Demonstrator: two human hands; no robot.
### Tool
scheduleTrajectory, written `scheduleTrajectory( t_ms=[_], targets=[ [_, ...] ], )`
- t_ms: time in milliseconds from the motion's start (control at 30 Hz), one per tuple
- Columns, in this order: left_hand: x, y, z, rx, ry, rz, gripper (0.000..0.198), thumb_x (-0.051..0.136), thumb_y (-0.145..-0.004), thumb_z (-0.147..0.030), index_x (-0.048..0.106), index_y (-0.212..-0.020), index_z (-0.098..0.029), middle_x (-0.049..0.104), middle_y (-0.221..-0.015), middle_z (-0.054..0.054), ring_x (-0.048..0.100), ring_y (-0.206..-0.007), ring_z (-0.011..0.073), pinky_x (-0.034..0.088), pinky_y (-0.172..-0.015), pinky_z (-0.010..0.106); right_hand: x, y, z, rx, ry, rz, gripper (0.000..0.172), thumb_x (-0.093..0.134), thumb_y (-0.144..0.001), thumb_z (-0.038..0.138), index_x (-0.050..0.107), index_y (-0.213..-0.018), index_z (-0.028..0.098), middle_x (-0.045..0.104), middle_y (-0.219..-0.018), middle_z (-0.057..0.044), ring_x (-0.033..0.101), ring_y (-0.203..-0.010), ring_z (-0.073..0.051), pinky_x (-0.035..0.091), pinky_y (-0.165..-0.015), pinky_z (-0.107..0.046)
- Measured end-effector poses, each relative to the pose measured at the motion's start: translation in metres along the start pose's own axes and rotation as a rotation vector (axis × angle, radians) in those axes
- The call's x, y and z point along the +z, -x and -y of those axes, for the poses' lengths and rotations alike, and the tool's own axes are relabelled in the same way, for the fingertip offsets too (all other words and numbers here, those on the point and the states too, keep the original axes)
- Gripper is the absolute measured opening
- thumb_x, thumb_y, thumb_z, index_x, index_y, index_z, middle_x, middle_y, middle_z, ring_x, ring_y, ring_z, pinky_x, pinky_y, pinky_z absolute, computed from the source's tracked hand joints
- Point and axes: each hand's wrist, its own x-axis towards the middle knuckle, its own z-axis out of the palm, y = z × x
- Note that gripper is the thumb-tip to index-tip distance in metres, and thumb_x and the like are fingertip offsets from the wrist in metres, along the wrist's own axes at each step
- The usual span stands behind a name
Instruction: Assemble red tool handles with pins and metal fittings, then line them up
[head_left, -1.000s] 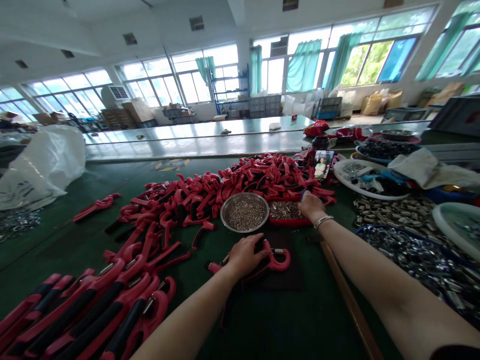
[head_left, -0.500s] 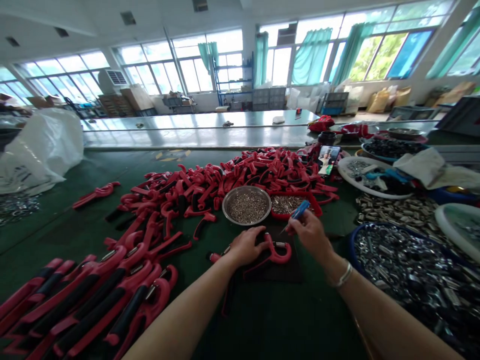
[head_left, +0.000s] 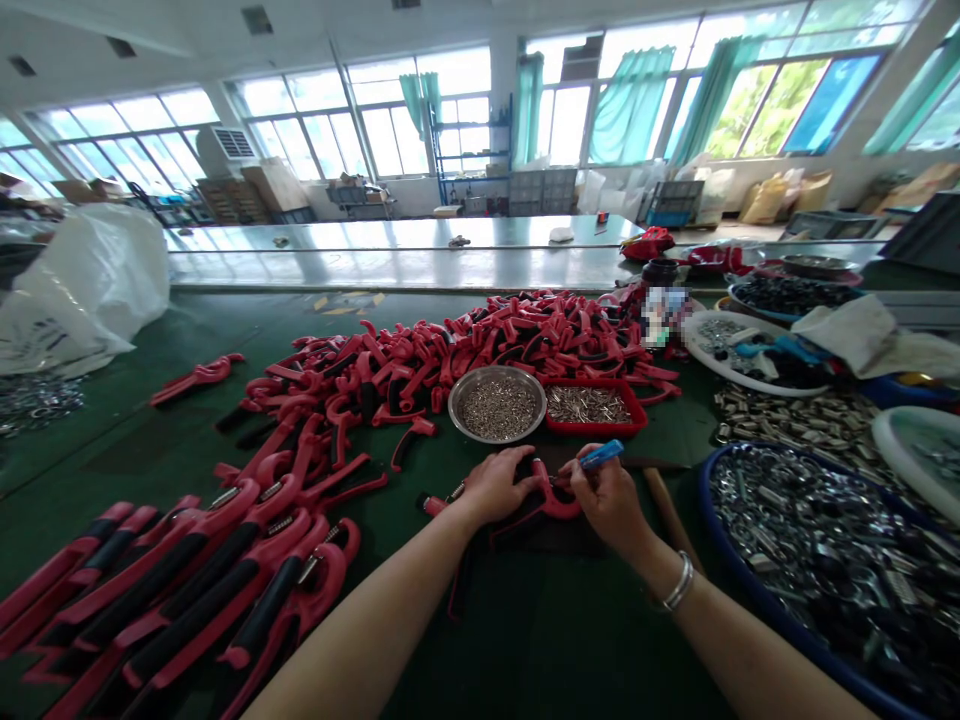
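My left grip (head_left: 495,487) clasps a red hooked tool (head_left: 556,505) lying crosswise, hook pointing right. My right grip (head_left: 611,500) pinches a blue-handled screwdriver (head_left: 601,455) just beside it.

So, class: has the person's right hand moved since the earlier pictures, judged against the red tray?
Yes: the right hand has drawn back toward the person, away from the red tray.

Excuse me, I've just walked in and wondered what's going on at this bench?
A person's left hand grips a red hooked tool on a dark mat, while the right hand holds a blue-handled screwdriver against it. Just beyond sit a steel bowl of small metal parts and a red tray, with a large heap of red tools behind.
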Motion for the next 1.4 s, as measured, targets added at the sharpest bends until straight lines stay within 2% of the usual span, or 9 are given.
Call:
scheduleTrajectory(
  t_ms=[167, 600, 767, 867, 1033, 1167, 1233, 1333, 1400],
  targets=[
    [0.0, 0.0, 0.002, -0.002, 0.007, 0.003, 0.054, 0.049, -0.078, -0.048, 0.043, -0.127, -0.025, 0.051, -0.126, 0.003, 0.049, -0.109, 0.0218, 0.041, -0.087, 0.029, 0.005, 0.009, 0.008, -0.121, 0.194, 0.017, 0.009, 0.04, -0.083, 0.028, 0.038, -0.091, 0.023, 0.062, -0.081, -0.004, 0.062, -0.065, -0.017, 0.048, -0.065, -0.031],
    [0.0, -0.004, 0.007, 0.018, 0.024, 0.051, 0.049, 0.045, -0.082, -0.038, 0.041, -0.129, -0.025, 0.05, -0.127, 0.002, 0.048, -0.111, 0.0201, 0.038, -0.092, 0.03, 0.007, 0.007, 0.005, -0.029, 0.094, -0.007, 0.013, 0.046, -0.078, 0.032, 0.041, -0.088, 0.024, 0.062, -0.082, -0.005, 0.063, -0.072, -0.02, 0.049, -0.072, -0.036],
    [-0.002, -0.006, 0.011, 0.075, 0.038, 0.087, 0.051, 0.047, -0.082, -0.035, 0.04, -0.131, -0.022, 0.05, -0.127, 0.004, 0.047, -0.112, 0.0198, 0.036, -0.095, 0.03, 0.006, 0.001, 0.0, 0.395, -0.541, -0.1, 0.025, 0.052, -0.073, 0.037, 0.035, -0.086, 0.024, 0.063, -0.073, -0.001, 0.066, -0.066, -0.021, 0.054, -0.062, -0.037],
    [-0.002, -0.008, 0.013, 0.082, 0.049, 0.091, 0.052, 0.048, -0.081, -0.035, 0.04, -0.131, -0.022, 0.049, -0.128, 0.004, 0.047, -0.112, 0.0199, 0.037, -0.095, 0.03, 0.003, 0.002, -0.001, 0.517, -0.703, 0.021, 0.032, 0.058, -0.069, 0.036, 0.035, -0.087, 0.023, 0.064, -0.071, 0.0, 0.066, -0.063, -0.02, 0.053, -0.056, -0.033],
    [0.0, -0.006, 0.011, 0.082, 0.069, 0.057, 0.053, 0.051, -0.08, -0.036, 0.042, -0.129, -0.019, 0.056, -0.12, 0.007, 0.052, -0.105, 0.0204, 0.041, -0.09, 0.03, -0.014, -0.014, -0.003, 0.32, -0.45, -0.094, 0.031, 0.054, -0.073, 0.041, 0.037, -0.091, 0.022, 0.063, -0.076, -0.002, 0.065, -0.067, -0.021, 0.053, -0.058, -0.035],
    [-0.006, 0.006, 0.0, 0.07, 0.067, -0.076, 0.045, 0.055, -0.078, -0.038, 0.053, -0.119, -0.021, 0.057, -0.119, 0.004, 0.053, -0.104, 0.0193, 0.04, -0.091, 0.029, -0.042, -0.065, -0.015, 0.136, 0.323, -0.313, 0.027, 0.038, -0.082, 0.033, 0.042, -0.103, 0.017, 0.063, -0.093, -0.011, 0.061, -0.085, -0.022, 0.048, -0.073, -0.034],
    [-0.015, 0.007, -0.004, 0.063, 0.018, -0.169, 0.033, 0.05, -0.082, -0.038, 0.059, -0.11, -0.023, 0.06, -0.113, 0.002, 0.053, -0.104, 0.0179, 0.039, -0.092, 0.028, -0.056, -0.091, -0.022, 0.185, 0.652, -0.286, 0.029, 0.038, -0.082, 0.029, 0.046, -0.103, 0.012, 0.062, -0.096, -0.014, 0.059, -0.091, -0.024, 0.044, -0.078, -0.034],
    [-0.035, -0.007, 0.0, -0.041, -0.157, -0.287, 0.03, 0.041, -0.086, -0.037, 0.061, -0.105, -0.025, 0.062, -0.108, 0.002, 0.054, -0.101, 0.0178, 0.04, -0.089, 0.028, -0.067, -0.119, -0.028, 0.267, 0.77, -0.162, 0.024, 0.051, -0.074, 0.029, 0.056, -0.09, 0.012, 0.065, -0.086, -0.015, 0.061, -0.085, -0.027, 0.044, -0.072, -0.034],
    [-0.049, -0.025, 0.006, -0.131, -0.313, -0.231, 0.03, 0.044, -0.084, -0.037, 0.06, -0.107, -0.027, 0.062, -0.109, 0.003, 0.055, -0.101, 0.0204, 0.042, -0.086, 0.031, -0.066, -0.126, -0.024, 0.316, 0.831, -0.109, 0.025, 0.055, -0.071, 0.031, 0.059, -0.086, 0.011, 0.065, -0.084, -0.017, 0.061, -0.082, -0.03, 0.045, -0.067, -0.036]
  ],
)
